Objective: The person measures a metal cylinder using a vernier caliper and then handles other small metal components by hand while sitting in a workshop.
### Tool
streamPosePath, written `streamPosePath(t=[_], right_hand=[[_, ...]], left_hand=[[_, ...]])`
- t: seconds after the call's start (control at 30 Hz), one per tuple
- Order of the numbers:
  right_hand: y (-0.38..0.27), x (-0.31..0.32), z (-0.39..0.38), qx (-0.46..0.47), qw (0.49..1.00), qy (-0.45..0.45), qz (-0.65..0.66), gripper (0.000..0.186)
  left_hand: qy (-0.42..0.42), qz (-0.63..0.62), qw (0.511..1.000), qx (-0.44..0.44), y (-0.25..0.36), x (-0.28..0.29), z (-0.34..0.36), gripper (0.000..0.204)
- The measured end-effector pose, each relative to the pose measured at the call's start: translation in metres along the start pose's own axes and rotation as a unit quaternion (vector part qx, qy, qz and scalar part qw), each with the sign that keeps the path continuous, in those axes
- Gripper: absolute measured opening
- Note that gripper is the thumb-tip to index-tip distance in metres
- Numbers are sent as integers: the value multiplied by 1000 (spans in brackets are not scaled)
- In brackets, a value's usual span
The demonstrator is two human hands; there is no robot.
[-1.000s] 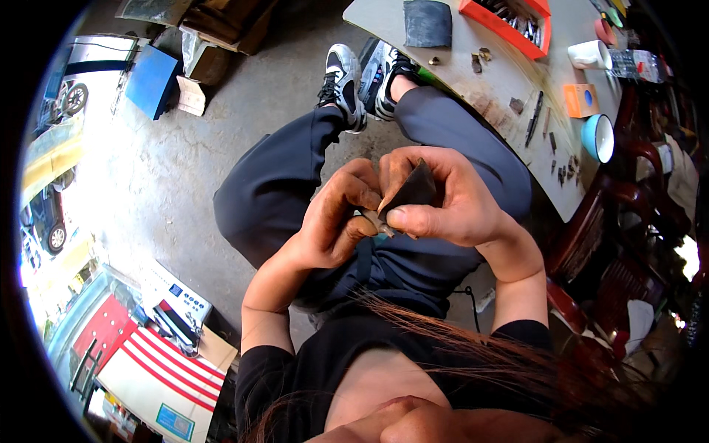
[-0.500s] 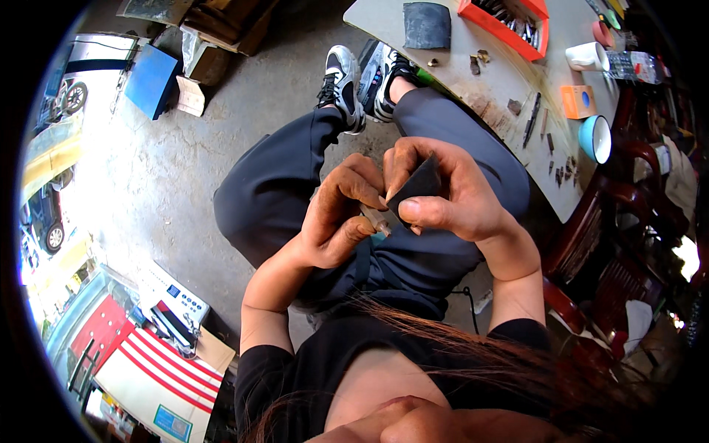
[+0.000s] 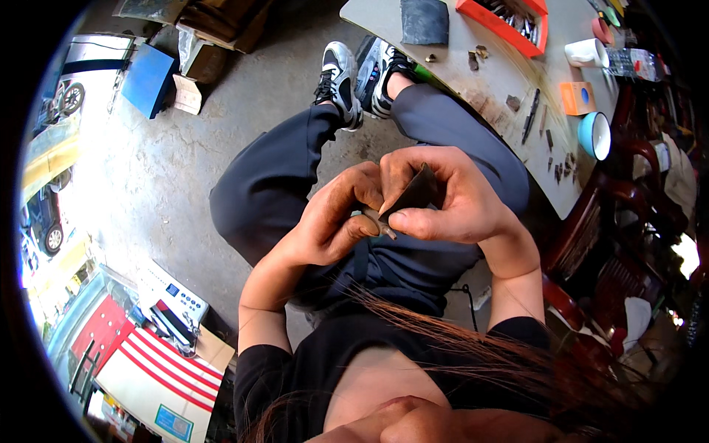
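Over my lap, both hands meet fingertip to fingertip. My left hand (image 3: pixel 336 214) is closed in a pinch on a small brownish piece (image 3: pixel 385 228), whose narrow end juts out below the fingers; its exact kind is too small to tell. My right hand (image 3: pixel 461 199) is closed on a folded piece of dark sandpaper (image 3: pixel 413 190), thumb below and fingers curled over the top. The sandpaper's pointed edge lies against the small piece. Brown dust coats the fingers of both hands.
On the table (image 3: pixel 473 81) at the right lie a black sheet (image 3: pixel 425 22), an orange-red box of metal tools (image 3: pixel 509 26), a pen (image 3: pixel 531 117) and several dark chips (image 3: pixel 567 168). A teal bowl (image 3: pixel 594 136) and a white mug (image 3: pixel 586 53) stand near its far side.
My right hand has turned and lowered slightly, bringing the sandpaper down over the small piece. The sandpaper's face is now tilted differently. My left hand keeps its pinch.
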State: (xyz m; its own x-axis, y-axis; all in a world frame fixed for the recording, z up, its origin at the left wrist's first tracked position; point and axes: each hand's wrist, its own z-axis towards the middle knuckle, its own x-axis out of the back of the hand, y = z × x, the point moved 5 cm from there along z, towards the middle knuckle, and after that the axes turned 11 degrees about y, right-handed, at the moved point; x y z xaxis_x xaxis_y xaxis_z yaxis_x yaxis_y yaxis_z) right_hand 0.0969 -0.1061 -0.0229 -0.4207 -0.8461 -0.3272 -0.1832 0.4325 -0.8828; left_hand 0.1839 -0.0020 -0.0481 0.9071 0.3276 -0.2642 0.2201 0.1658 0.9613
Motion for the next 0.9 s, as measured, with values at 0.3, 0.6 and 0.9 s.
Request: streamPosePath(t=[0.3, 0.6, 0.9], right_hand=[[2, -1, 0, -45, 999, 4, 28, 16], [5, 2, 3, -15, 1000, -6, 16, 16], [4, 5, 0, -34, 997, 6, 75, 16]], left_hand=[[-6, 21, 1000, -13, -2, 3, 1, 22], [-42, 74, 996, -10, 0, 2, 3, 17], [-11, -72, 997, 15, -4, -1, 1, 24]])
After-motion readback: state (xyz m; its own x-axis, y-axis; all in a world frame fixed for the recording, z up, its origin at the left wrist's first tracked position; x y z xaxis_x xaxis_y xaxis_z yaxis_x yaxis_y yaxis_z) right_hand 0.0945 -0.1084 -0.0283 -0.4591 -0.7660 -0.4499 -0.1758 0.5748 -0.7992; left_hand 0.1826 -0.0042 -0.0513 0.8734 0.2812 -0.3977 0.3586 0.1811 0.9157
